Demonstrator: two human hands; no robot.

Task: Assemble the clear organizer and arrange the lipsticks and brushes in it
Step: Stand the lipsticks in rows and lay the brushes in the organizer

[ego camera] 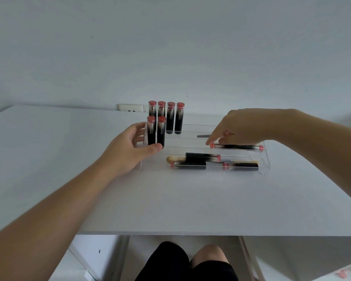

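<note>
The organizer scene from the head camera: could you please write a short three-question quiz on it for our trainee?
1. True or false: six lipsticks stand upright at the left end of the clear organizer.
2. Which of the hands touches a lying lipstick? A) left B) right
3. Fill in: the brush with the tan tip lies in the ____ row.

Key: 1 true, counting the back four and front two; 2 B, the right hand, while the left hand is at the front two; 3 front.
</note>
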